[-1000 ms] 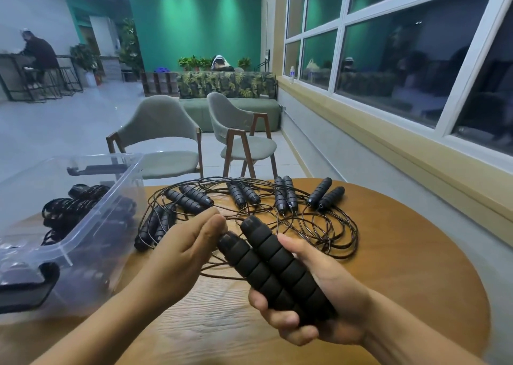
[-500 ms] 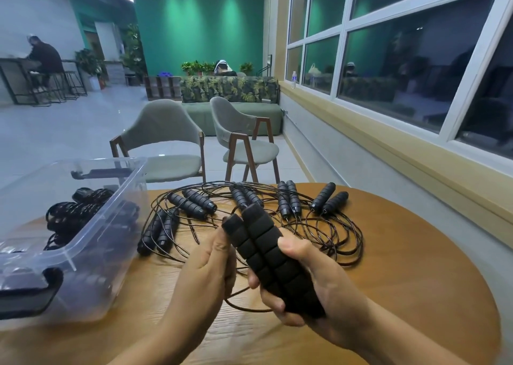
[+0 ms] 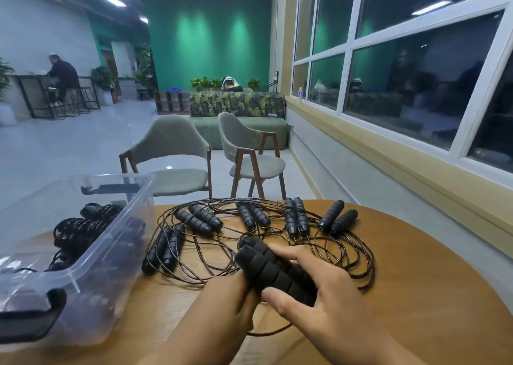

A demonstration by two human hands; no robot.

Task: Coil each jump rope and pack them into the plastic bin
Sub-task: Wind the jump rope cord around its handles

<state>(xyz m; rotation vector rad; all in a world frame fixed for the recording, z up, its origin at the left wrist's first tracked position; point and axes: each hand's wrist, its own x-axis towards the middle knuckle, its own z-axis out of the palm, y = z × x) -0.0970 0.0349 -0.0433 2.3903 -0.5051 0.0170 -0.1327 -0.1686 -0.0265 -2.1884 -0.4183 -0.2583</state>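
I hold a pair of black foam jump rope handles (image 3: 266, 267) low over the round wooden table (image 3: 416, 295). My right hand (image 3: 319, 295) wraps them between its thumb and spread fingers. My left hand (image 3: 222, 303) curls against their left side; its fingertips are hidden. The rope's thin cord (image 3: 266, 332) loops under my hands. Several more ropes (image 3: 252, 214) lie tangled beyond them, handles paired. The clear plastic bin (image 3: 91, 253) at the left holds coiled ropes (image 3: 80, 228).
The bin's black latch handle (image 3: 30, 317) faces me at the near left. Two grey chairs (image 3: 172, 153) stand behind the table. A window wall runs along the right. Bare tabletop lies to the right of my hands.
The handle pair has dropped toward the table and tilted flatter. My right hand has shifted from under the handles to over them, and my left hand has closed in against them.
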